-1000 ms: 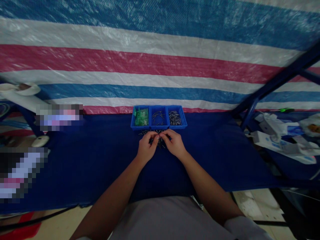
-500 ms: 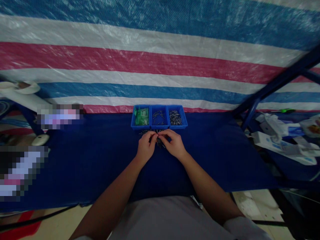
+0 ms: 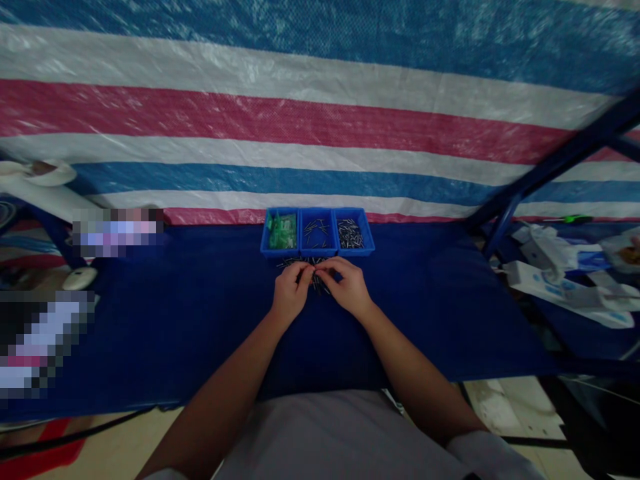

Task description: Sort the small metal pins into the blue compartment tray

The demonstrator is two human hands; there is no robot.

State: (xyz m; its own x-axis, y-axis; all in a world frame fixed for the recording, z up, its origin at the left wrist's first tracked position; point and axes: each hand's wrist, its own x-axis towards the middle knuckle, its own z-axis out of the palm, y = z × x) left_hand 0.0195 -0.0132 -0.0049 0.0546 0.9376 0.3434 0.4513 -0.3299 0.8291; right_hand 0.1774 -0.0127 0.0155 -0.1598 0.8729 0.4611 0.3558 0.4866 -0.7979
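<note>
My left hand [image 3: 291,288] and my right hand [image 3: 349,285] meet fingertip to fingertip over a pile of thin dark metal pins [image 3: 319,285] on the blue table. Both have thumb and fingers pinched together. Whatever lies between the fingertips is too small to make out. Just beyond the hands stand three blue bins side by side. In the left bin [image 3: 267,248] are green plastic packets [image 3: 283,231]. A few loose pins lie in the middle bin [image 3: 319,252], and the right bin [image 3: 369,240] holds a heap of short metal pins [image 3: 351,233].
The blue tabletop [image 3: 200,313] runs beneath everything. A striped plastic sheet [image 3: 320,120] hangs behind it. At the right, past a blue metal frame [image 3: 500,227], are a white power strip [image 3: 535,280] and a green-handled tool [image 3: 575,219]. Pixelated areas cover the left side.
The fingertips remain pinched together over the pile, with only a very slight shift of the left hand. The whole view has moved a little. The bins stay in place.
</note>
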